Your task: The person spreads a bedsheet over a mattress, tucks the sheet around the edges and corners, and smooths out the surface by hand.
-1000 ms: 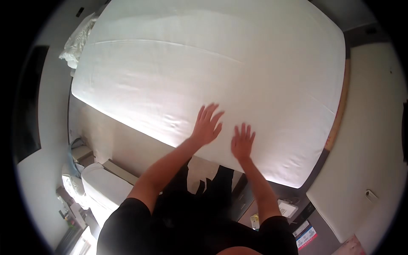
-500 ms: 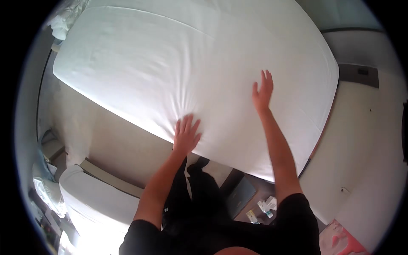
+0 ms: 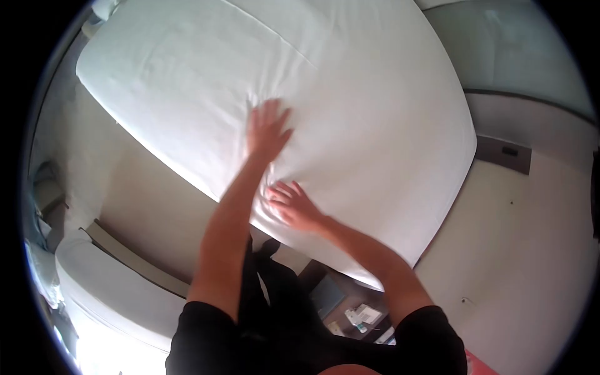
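Observation:
A white fitted sheet [image 3: 375,125] covers the mattress below me, with creases around both hands and a long seam line toward the far side. My left hand [image 3: 267,130] rests on the sheet away from the near edge, fingers spread and pointing forward, slightly blurred. Closer to the near edge, my right hand [image 3: 294,205] lies on the sheet with its fingers apart and bent a little, pointing left. Neither hand holds anything that I can see. Wrinkles run through the sheet between the two hands.
Behind me on the left stands a second white-covered bed or seat [image 3: 112,287]. A dark nightstand [image 3: 344,306] with small boxes and bottles is by the near right corner. A padded headboard [image 3: 537,112] and wall run along the right.
My left hand has slid forward over the sheet, away from the near edge. My right hand has come down leftward and nearer to me, below the left. The view has turned slightly.

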